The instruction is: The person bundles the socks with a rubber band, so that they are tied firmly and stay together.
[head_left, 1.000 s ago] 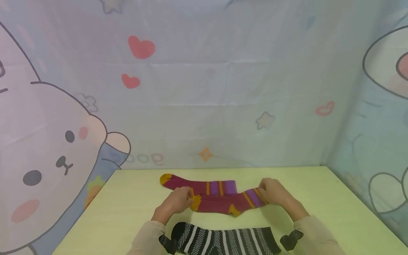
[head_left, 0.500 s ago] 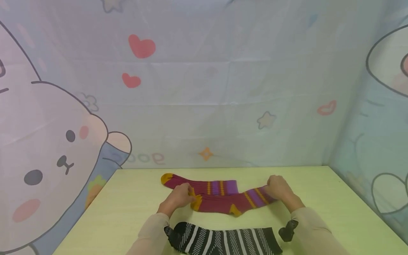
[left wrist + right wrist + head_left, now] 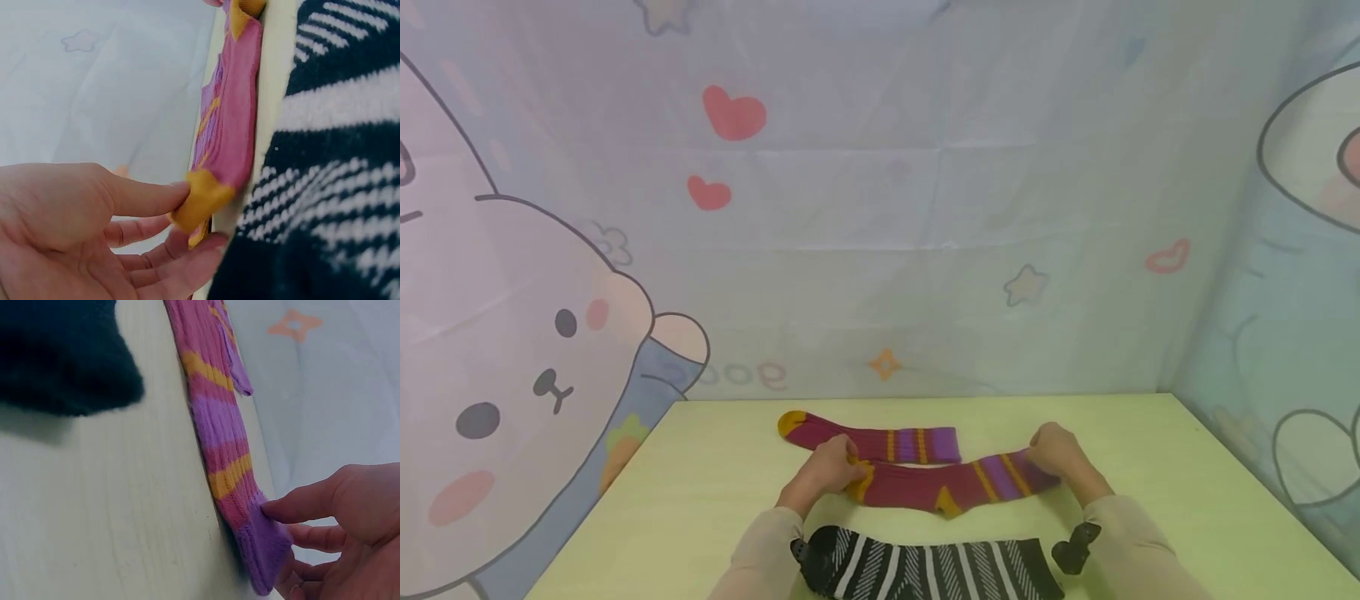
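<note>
At both ends, fingers (image 3: 150, 196) pinch the nearer maroon sock (image 3: 901, 486), partly hiding its cuff (image 3: 261, 540).

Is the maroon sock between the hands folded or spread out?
Spread out: the maroon sock runs lengthwise, the left hand pinching its yellow toe and the right hand its purple cuff.

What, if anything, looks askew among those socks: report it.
The nearer maroon sock bends at its heel, the cuff end slanted away in the right hand; the farther maroon sock lies straighter. No damage shows.
</note>
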Demonstrator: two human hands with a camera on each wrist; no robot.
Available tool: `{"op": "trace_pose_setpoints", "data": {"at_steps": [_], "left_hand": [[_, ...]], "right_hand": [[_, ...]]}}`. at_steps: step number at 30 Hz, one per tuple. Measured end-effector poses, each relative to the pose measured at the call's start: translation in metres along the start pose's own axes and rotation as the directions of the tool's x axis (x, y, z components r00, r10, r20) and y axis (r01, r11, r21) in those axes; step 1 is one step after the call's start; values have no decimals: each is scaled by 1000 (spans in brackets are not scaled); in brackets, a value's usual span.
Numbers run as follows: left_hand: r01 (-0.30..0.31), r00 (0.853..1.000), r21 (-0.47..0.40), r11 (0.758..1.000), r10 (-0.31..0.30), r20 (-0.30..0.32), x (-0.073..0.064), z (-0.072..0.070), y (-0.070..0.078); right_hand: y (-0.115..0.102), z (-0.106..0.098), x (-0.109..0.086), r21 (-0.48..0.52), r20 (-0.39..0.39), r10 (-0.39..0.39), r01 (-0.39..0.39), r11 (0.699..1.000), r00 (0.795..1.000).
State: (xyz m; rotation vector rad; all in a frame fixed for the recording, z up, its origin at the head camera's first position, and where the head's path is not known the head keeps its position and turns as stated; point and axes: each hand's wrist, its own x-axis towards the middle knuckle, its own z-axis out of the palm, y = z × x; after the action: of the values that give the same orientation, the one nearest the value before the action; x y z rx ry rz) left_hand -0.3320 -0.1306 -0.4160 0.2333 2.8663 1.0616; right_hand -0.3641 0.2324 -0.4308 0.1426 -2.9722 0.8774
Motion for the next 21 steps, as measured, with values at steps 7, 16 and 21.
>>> {"op": "trace_pose_setpoints", "data": {"at_steps": [7,16,21], "left_hand": [[-35,999,-114,993,38,19,1,1,-1],[-118,991,-221,968,130,41,0,-4,-1],[-109,989,-287,952,133,66,-2,-5,-1]], "right_hand": [[2,2,-1,112,-13,48,-47,993,999],[-6,-2,-8,298,-28,62,-51,953,998],[-8,-2,-10,293,-25,19,-11,956,999]]}}
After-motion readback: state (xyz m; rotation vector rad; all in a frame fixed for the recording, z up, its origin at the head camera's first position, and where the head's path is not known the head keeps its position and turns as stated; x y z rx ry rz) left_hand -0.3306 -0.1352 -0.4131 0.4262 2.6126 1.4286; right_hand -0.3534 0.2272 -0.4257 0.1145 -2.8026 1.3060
